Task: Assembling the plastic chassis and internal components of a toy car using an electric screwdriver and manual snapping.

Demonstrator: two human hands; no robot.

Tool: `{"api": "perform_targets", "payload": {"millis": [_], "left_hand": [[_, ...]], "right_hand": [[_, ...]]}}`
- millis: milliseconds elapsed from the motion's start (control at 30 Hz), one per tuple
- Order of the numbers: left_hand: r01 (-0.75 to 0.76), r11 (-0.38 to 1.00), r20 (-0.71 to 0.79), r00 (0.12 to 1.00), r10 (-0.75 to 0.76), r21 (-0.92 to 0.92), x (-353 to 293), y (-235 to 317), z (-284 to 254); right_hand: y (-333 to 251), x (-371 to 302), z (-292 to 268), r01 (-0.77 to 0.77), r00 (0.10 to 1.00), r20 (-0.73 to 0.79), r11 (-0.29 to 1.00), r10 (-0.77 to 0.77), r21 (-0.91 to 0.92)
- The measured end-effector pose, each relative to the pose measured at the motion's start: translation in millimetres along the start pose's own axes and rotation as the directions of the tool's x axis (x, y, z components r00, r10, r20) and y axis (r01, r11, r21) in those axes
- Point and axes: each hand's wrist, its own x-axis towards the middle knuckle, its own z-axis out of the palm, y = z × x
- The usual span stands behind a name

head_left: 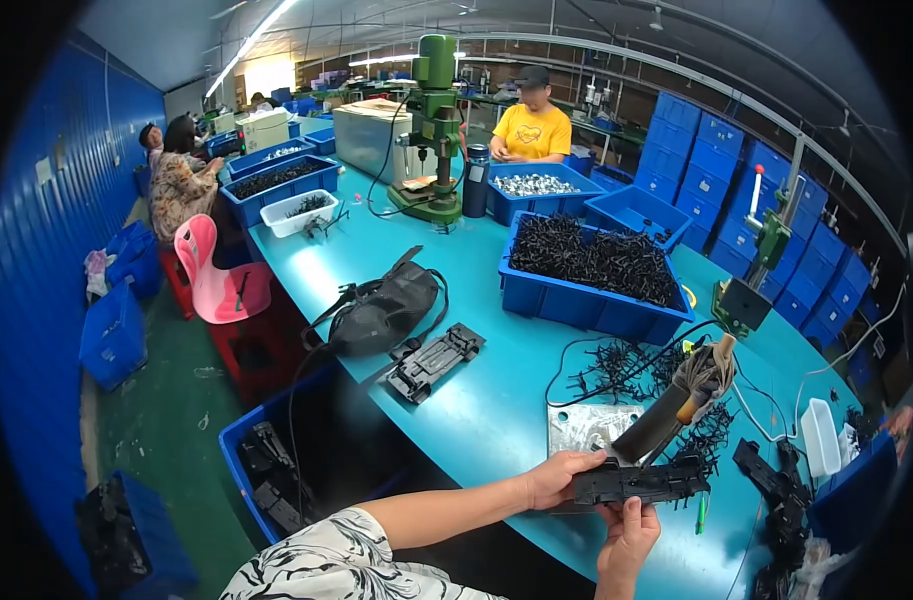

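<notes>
The left grip [562, 482] pinches the left end of a black plastic part [652, 482]; the right grip [632, 535] pinches its lower edge, near a metal plate [569, 428] on the counter [507, 390].

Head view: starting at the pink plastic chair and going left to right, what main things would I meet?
Pink plastic chair → black fabric bag → dark blue cylindrical bottle → left hand → long black plastic part → green metal machine with a red-knobbed lever → white rectangular tray.

Matt plastic part [662, 481], glossy tabletop [507, 385]
</notes>
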Motion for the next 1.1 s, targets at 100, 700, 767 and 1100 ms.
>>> {"api": "perform_targets", "payload": {"millis": [100, 700, 767, 1100], "left_hand": [[0.002, 1.0, -0.001, 1.0, -0.002, 0.012, 0.5, 1.4, -3.1], [-0.024, 0.999, -0.068, 0.997, 0.026, 0.032, -2.3, -9.2, 7.4], [-0.082, 0.997, -0.041, 0.996, 0.081, -0.015, -2.7, -6.5, 7.2], [-0.088, 0.99, -0.039, 0.995, 0.093, 0.109, 1.4, 2.0, 5.2]], "right_hand": [[0.4, 1.2, -0.1, -0.002, 1.0, -0.002, 1.0, 0.002, -0.01], [-4.8, -11.9, -5.6, -0.229, 0.954, -0.215, 0.972, 0.21, -0.063], [-8.3, -11.3, 2.3, -0.261, 0.947, -0.209, 0.963, 0.243, -0.062], [2.7, -10.2, -14.4, -0.253, 0.956, -0.112, 0.955, 0.271, 0.153]]}}
